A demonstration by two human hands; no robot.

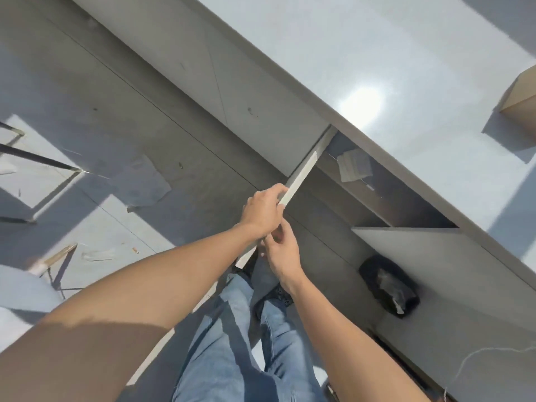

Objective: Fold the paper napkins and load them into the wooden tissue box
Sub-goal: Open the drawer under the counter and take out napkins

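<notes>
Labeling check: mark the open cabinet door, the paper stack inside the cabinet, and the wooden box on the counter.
cabinet door (pixel 301 177), head view, on its top edge.
paper stack (pixel 354 165), head view, top sheet.
wooden box (pixel 522 92), head view, visible side wall.

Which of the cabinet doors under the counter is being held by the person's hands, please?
The narrow door seen edge-on, left of the open compartment: the left hand and right hand grip its edge. The other open door, further right, is untouched.
</notes>
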